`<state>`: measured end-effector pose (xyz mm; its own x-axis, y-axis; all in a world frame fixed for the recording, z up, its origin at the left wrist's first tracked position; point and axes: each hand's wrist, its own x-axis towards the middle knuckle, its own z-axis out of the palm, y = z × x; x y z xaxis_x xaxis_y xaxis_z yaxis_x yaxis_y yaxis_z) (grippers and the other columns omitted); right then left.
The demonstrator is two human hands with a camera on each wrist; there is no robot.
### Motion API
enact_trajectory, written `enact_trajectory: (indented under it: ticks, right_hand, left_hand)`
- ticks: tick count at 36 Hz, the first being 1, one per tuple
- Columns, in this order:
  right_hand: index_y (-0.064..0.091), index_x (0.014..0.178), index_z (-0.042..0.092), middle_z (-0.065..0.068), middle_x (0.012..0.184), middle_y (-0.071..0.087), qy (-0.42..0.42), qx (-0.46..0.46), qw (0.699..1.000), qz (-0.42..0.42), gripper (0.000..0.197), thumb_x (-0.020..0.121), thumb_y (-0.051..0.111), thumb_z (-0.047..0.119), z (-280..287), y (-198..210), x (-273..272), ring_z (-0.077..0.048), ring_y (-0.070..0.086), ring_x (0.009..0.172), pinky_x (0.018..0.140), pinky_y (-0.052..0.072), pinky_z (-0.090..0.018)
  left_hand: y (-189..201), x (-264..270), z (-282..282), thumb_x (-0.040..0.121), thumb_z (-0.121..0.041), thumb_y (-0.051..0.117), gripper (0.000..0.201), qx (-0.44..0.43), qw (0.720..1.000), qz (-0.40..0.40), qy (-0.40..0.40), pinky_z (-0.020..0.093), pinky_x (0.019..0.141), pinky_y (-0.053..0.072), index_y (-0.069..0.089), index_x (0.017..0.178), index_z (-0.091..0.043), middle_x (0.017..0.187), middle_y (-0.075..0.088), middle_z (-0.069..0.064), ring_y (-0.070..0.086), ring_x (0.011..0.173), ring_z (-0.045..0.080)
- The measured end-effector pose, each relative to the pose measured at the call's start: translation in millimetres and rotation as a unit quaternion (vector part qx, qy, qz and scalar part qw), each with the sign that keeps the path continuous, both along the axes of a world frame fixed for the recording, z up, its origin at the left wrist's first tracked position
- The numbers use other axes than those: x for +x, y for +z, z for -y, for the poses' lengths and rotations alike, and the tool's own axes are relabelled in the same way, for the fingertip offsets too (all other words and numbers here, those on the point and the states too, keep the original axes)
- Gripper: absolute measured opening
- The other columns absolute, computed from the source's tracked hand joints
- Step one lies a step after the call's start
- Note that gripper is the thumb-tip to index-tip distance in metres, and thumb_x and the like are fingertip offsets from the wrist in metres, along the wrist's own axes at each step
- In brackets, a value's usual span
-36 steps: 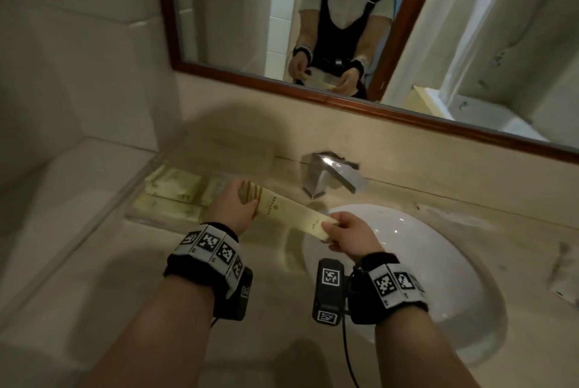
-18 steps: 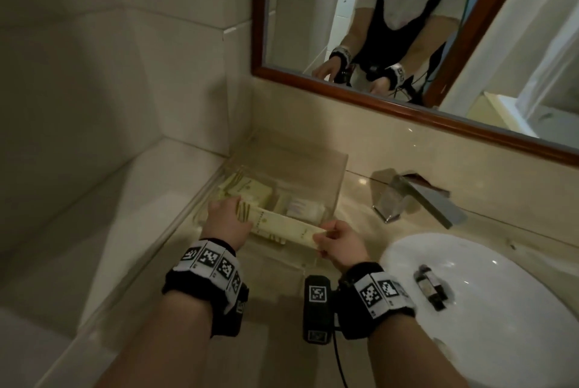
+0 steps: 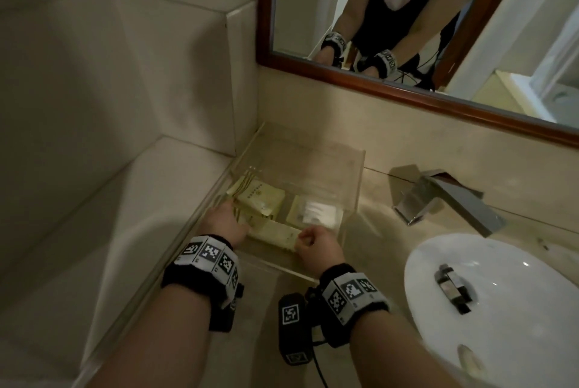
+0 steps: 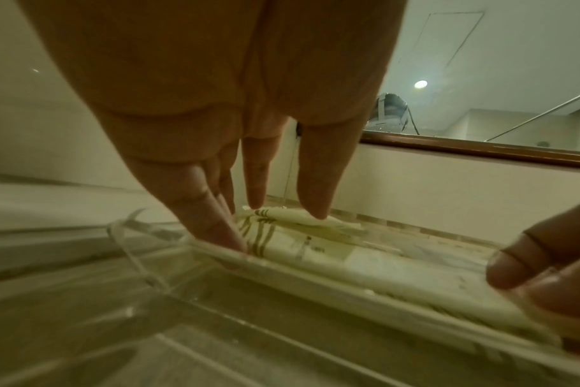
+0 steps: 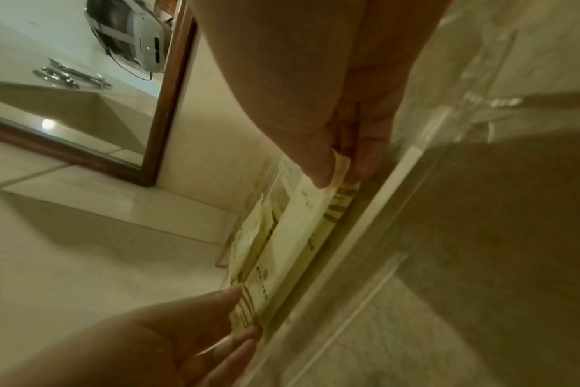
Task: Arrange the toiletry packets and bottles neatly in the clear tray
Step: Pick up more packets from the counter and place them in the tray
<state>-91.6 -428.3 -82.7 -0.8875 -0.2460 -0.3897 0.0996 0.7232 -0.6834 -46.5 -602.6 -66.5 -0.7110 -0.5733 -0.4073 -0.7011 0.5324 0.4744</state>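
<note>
**Mia:** Where is the long packet?

**Ben:** It lies flat between the two hands, inside the clear tray, right along the wall nearest the person.

**Mia:** What is the right hand doing?

**Ben:** It pinches the packet's end between thumb and fingers.

**Mia:** And the left hand?

**Ben:** Its fingers are straight and point down. The tips touch the packet's other end, the one with brown stripes.

**Mia:** What is past the hands?

**Ben:** Just beyond the left hand lie square packets, some on top of others. Beyond the right hand lies a small packet with a see-through front.

**Mia:** And beside the right hand?

**Ben:** A white sink, with a shiny tap behind it.
</note>
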Motion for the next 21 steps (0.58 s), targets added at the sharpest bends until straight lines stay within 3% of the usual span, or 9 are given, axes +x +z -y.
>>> enact_trajectory:
  ticks: [3,7,13,21]
  right_hand:
    - [0.058,0.114,0.016,-0.008,0.124,0.053,0.028,0.034,0.999,-0.002,0.024,0.090,0.055,0.020,0,-2,1,-0.017,0.052,0.094,0.079,0.038,-0.020]
    - [0.054,0.120,0.015,-0.005,0.138,0.033,0.055,0.064,0.996,-0.011,0.029,0.092,0.054,0.022,-4,-2,6,-0.021,0.047,0.122,0.101,0.035,-0.022]
    - [0.053,0.124,0.016,-0.007,0.140,0.033,0.065,0.073,0.995,0.005,0.030,0.095,0.050,0.024,-3,4,7,-0.021,0.049,0.120,0.098,0.035,-0.021]
    - [0.054,0.124,0.018,-0.006,0.140,0.031,0.079,0.080,0.994,0.013,0.033,0.095,0.049,0.031,2,9,14,-0.022,0.048,0.122,0.103,0.035,-0.025]
  left_hand:
    - [0,0,1,0.084,-0.031,0.063,0.058,-0.010,1.000,0.016,-0.006,0.036,0.098,0.044,0.044,0.135,-0.012,0.134,0.051,0.013,0.051,0.122,0.030]
    - [-3,2,1,0.086,-0.033,0.061,0.055,-0.018,1.000,0.023,-0.011,0.035,0.100,0.042,0.046,0.134,-0.010,0.137,0.047,0.013,0.049,0.124,0.029]
    - [-1,4,-3,0.088,-0.033,0.058,0.055,-0.020,0.999,0.027,-0.008,0.035,0.103,0.040,0.044,0.136,-0.012,0.141,0.038,0.014,0.045,0.127,0.031]
    - [6,5,-8,0.089,-0.031,0.057,0.052,-0.014,0.999,0.029,-0.018,0.035,0.102,0.040,0.045,0.136,-0.013,0.139,0.035,0.014,0.047,0.124,0.032]
